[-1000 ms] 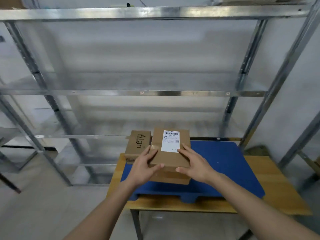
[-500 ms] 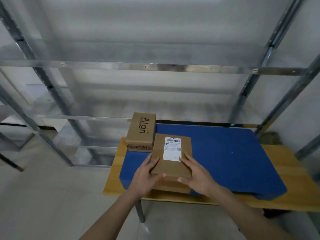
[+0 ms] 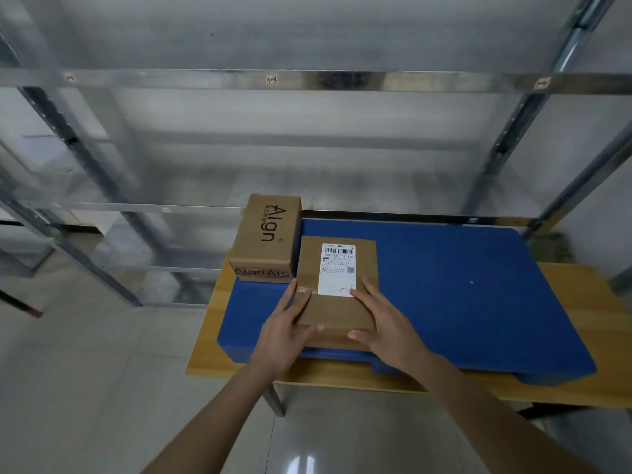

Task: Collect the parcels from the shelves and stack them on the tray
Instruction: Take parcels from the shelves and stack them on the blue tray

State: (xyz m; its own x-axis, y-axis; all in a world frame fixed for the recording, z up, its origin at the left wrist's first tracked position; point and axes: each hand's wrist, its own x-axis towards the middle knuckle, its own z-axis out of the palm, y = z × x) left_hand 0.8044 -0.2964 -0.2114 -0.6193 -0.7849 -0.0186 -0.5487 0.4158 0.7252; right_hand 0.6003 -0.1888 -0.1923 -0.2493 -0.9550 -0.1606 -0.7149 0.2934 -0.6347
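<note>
A flat brown parcel [image 3: 337,292] with a white barcode label lies on the blue tray [image 3: 461,285], just beside a taller "Align" parcel [image 3: 265,239] at the tray's far-left corner.

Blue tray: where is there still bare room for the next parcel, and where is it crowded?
The blue tray is bare from the labelled parcel rightward to its right rim, front to back. The left end is crowded: the Align box sits at the back-left corner, and the left hand and right hand hold the labelled parcel.
</note>
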